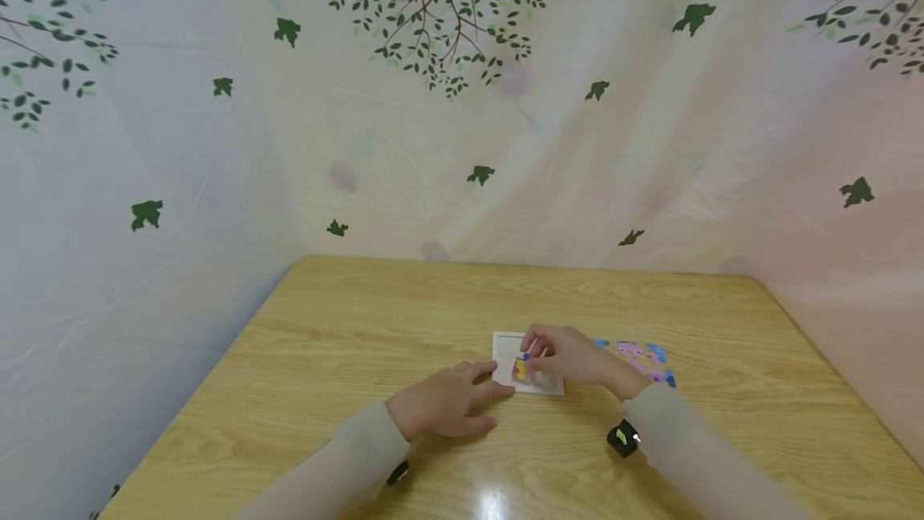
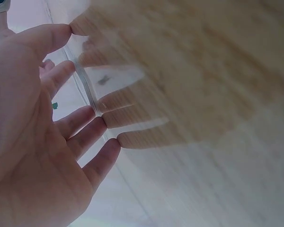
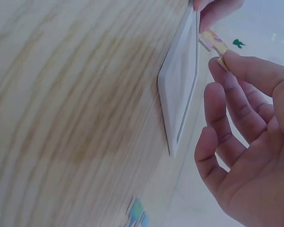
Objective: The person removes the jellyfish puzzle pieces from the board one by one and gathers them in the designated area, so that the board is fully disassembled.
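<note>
A small white puzzle tray (image 1: 549, 391) with a raised rim lies on the wooden table. My right hand (image 1: 570, 353) is over it and pinches a yellow puzzle piece (image 3: 215, 41) between thumb and forefinger. In the right wrist view the piece is tilted above the tray, its other fingers loosely bent. On the left side, my left hand (image 1: 451, 401) rests with its fingers spread and fairly straight, the fingertips at the tray's left edge in the head view. The left wrist view shows those fingertips on the shiny tabletop, with nothing gripped.
Pink and blue puzzle pieces (image 1: 638, 353) lie just right of the tray, partly hidden by the right wrist. A wooden table (image 1: 346, 319) spreads around them. Behind and beside it hangs a pale curtain (image 1: 404, 143) printed with leaves.
</note>
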A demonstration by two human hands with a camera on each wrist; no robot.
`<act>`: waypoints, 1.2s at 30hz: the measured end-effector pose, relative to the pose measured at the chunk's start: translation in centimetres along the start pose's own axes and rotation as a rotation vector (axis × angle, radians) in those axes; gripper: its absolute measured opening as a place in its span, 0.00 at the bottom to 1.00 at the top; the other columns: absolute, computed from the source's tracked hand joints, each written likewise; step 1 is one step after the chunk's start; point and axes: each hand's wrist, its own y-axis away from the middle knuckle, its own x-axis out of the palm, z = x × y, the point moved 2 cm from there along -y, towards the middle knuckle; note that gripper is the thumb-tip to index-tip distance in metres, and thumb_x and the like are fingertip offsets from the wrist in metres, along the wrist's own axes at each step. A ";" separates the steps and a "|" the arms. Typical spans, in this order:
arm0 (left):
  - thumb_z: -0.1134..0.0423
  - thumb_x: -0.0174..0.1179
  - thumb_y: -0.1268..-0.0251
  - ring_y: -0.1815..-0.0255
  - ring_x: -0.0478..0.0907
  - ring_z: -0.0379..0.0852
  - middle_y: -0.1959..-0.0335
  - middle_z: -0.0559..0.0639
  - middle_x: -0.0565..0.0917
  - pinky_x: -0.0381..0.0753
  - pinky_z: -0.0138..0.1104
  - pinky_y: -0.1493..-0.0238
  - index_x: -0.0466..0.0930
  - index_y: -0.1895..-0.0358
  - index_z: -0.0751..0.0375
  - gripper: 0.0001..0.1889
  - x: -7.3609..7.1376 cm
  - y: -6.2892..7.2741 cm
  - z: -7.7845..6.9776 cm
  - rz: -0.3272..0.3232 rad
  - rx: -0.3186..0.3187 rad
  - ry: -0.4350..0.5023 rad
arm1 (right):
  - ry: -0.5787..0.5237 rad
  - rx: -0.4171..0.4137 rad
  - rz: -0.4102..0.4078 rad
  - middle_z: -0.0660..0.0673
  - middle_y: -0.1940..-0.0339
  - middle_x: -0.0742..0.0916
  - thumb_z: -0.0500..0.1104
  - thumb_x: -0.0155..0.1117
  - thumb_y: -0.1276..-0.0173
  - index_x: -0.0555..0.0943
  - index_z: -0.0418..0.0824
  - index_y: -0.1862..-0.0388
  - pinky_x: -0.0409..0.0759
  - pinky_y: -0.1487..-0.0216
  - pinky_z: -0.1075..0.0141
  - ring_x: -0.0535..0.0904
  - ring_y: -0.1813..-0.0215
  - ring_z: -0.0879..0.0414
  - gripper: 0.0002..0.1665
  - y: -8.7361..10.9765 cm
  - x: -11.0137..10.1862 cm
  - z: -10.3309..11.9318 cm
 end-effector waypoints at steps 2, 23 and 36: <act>0.44 0.54 0.20 0.21 0.63 0.58 0.19 0.55 0.62 0.69 0.51 0.26 0.68 0.22 0.37 0.27 0.0 0.0 0.0 0.005 -0.008 0.005 | -0.007 0.000 0.006 0.51 0.64 0.86 0.40 0.70 0.27 0.80 0.42 0.54 0.80 0.60 0.64 0.81 0.62 0.58 0.08 0.4 -0.4 -0.3; 0.46 0.55 0.20 0.20 0.60 0.56 0.18 0.55 0.61 0.65 0.51 0.24 0.66 0.21 0.37 0.28 0.2 0.1 -0.2 0.002 -0.007 0.026 | -0.098 0.048 0.042 0.48 0.67 0.86 0.42 0.66 0.24 0.81 0.37 0.51 0.78 0.65 0.68 0.79 0.66 0.59 0.10 6.8 -4.1 -4.1; 0.47 0.56 0.20 0.20 0.60 0.58 0.18 0.55 0.61 0.67 0.53 0.25 0.67 0.21 0.37 0.28 0.0 0.3 -0.3 0.005 -0.014 0.035 | -0.132 0.041 0.085 0.47 0.67 0.86 0.37 0.65 0.24 0.78 0.32 0.50 0.80 0.66 0.69 0.80 0.67 0.61 0.11 8.6 -4.7 -5.8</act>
